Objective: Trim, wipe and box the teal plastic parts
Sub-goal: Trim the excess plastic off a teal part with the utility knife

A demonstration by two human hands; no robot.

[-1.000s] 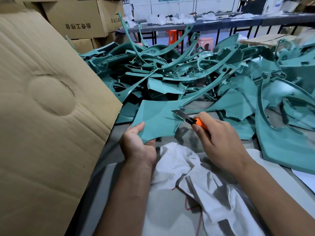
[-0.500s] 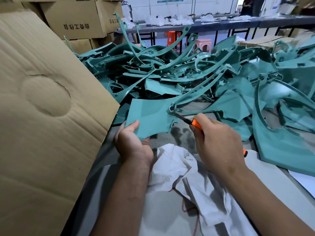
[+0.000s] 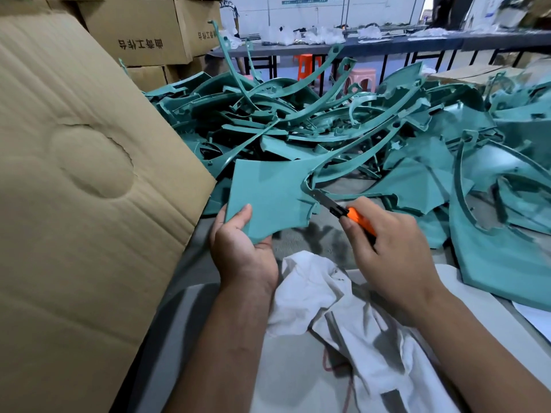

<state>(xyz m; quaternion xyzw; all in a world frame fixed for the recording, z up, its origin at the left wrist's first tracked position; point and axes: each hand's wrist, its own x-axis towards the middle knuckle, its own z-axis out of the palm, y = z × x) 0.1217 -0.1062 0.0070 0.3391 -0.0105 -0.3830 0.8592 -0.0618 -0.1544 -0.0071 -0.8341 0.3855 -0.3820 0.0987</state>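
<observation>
Above white cloth [image 3: 328, 293], left hand [image 3: 241, 251] grip pinching flat matte teal part [image 3: 268, 198], right hand [image 3: 390, 251] grip clasping orange knife [image 3: 354, 217]

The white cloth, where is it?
In the head view, the white cloth lies crumpled on the grey table, low in the middle, between the person's two forearms.
</observation>
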